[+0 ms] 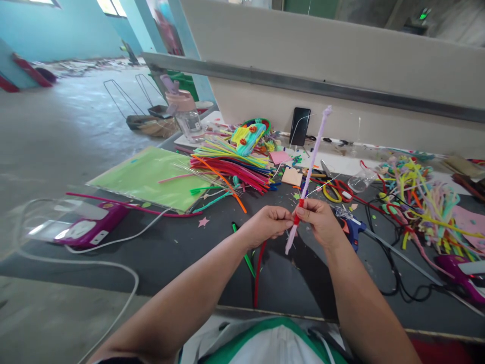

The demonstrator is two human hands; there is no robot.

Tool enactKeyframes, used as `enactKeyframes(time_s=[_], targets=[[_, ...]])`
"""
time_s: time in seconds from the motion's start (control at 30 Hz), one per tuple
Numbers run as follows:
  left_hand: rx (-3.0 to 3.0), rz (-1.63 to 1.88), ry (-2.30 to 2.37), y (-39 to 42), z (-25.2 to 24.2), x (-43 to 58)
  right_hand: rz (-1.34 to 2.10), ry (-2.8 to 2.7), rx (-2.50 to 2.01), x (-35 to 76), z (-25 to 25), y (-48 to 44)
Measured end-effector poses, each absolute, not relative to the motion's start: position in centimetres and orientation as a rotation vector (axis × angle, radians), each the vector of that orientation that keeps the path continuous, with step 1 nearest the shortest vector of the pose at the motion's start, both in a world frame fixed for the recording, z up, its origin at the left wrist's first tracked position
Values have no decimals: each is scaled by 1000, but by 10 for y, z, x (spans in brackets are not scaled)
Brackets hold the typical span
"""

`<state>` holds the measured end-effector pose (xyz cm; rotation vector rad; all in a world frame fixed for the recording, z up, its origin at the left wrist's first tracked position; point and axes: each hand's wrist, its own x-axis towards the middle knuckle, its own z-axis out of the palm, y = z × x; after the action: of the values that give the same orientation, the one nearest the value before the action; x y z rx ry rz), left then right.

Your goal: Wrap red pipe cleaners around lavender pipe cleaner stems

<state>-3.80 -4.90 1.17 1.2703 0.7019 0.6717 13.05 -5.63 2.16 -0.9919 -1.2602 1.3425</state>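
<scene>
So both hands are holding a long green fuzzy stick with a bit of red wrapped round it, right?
Not quite. The head view shows the stick is pale purple, not green. The rest is right: the left hand and right hand both hold it, and a bit of red is wrapped round it at the fingers.

bright daylight, probably from upper-left windows | soft shadows | wide-angle bending at edges | left side motion-blurred
</scene>
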Motion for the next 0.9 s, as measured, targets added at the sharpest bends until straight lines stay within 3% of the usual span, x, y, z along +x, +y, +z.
enactKeyframes(time_s=[0.53,0.9], targets=[[992,550,477,-57,19,-37,1571,-1223,-682,126,20,-61],[1019,759,640,-54,15,-33,1301,-1303,-911,125,14,-50]])
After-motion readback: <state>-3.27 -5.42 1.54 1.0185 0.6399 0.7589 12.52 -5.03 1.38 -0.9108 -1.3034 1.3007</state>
